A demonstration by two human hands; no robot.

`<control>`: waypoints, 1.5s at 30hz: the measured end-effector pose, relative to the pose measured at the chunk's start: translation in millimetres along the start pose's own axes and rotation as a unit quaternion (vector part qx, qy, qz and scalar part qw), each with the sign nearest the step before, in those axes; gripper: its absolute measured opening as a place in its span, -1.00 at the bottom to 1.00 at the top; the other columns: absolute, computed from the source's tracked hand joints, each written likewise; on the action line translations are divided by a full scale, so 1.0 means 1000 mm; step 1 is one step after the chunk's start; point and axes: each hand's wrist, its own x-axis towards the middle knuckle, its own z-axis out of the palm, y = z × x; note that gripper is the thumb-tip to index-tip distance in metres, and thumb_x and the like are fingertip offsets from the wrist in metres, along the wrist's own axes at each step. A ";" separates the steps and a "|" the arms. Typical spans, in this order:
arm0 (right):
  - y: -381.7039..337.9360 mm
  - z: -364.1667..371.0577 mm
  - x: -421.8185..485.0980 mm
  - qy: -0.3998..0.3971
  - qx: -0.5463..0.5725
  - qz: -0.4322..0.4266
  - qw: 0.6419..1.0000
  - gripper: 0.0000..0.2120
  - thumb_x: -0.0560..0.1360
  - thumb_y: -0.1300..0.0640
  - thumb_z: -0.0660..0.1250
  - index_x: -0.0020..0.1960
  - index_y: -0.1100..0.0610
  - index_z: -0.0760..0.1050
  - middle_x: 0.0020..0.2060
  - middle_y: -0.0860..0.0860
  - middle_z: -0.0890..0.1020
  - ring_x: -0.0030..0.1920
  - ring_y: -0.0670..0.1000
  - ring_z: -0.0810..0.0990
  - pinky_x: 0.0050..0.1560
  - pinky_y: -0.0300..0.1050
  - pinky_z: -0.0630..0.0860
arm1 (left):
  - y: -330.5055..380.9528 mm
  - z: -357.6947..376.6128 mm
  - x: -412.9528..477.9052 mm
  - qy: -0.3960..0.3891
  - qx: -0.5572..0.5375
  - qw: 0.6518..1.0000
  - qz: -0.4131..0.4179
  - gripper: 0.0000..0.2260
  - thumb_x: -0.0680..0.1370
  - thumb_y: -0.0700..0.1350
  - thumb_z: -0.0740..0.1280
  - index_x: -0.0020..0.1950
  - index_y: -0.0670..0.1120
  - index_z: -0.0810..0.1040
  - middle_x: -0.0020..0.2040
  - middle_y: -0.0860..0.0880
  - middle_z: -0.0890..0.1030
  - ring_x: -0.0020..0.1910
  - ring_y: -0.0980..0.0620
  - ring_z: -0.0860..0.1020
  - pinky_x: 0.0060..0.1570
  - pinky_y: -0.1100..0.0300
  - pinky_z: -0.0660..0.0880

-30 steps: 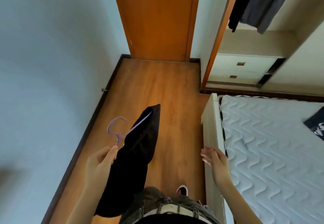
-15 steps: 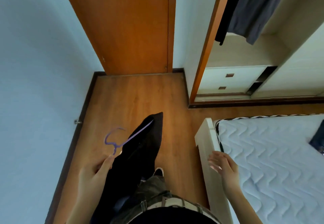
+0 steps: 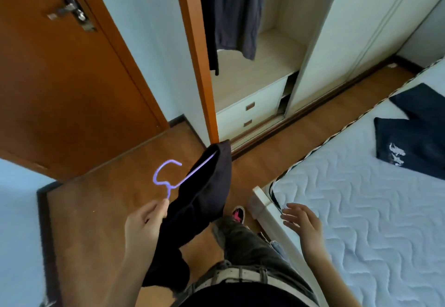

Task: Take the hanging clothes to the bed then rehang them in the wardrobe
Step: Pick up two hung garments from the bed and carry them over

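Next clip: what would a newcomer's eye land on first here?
The purple hanger draped with a black garment, pinched in the left hand at lower centre. On the right, a navy garment lies on the white mattress, and dark clothes hang in the open wardrobe at the top.

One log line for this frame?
left hand holds purple hanger with black garment | right hand open, empty | navy garment on bed | wardrobe open

Orange wooden door [image 3: 60,90] with metal handle [image 3: 68,12], wooden floor [image 3: 108,210], pale blue wall [image 3: 149,30], dark skirting [image 3: 44,234]
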 end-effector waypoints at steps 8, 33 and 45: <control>-0.077 0.052 0.139 0.049 0.029 0.001 0.998 -0.76 0.62 0.26 0.11 0.04 0.23 0.56 -0.08 0.24 0.66 -0.02 0.25 0.63 0.01 0.06 0.56 | 0.054 0.044 0.170 -0.065 0.048 0.996 0.042 -0.61 0.59 -0.11 0.27 -0.36 -0.23 0.26 -0.39 -0.26 0.29 -0.45 0.03 0.24 -0.45 0.28 0.08; -0.174 0.063 0.294 0.466 0.221 0.030 0.856 -0.78 0.62 0.28 0.15 0.02 0.24 0.58 -0.18 0.17 0.70 -0.12 0.18 0.69 -0.04 -0.01 0.62 | 0.294 0.376 0.498 -0.394 -0.039 0.902 0.173 -0.66 0.47 0.02 0.31 -0.35 -0.21 0.36 -0.41 -0.13 0.29 -0.38 -0.03 0.25 -0.28 0.11 0.16; -0.227 -0.109 0.449 0.495 0.251 0.020 0.831 -0.78 0.59 0.32 0.14 0.03 0.24 0.57 -0.15 0.22 0.69 -0.14 0.18 0.68 -0.01 0.04 0.62 | 0.402 0.576 0.532 -0.393 -0.018 0.902 0.177 -0.67 0.49 -0.07 0.33 -0.42 -0.13 0.35 -0.39 -0.15 0.28 -0.34 -0.05 0.23 -0.35 0.15 0.16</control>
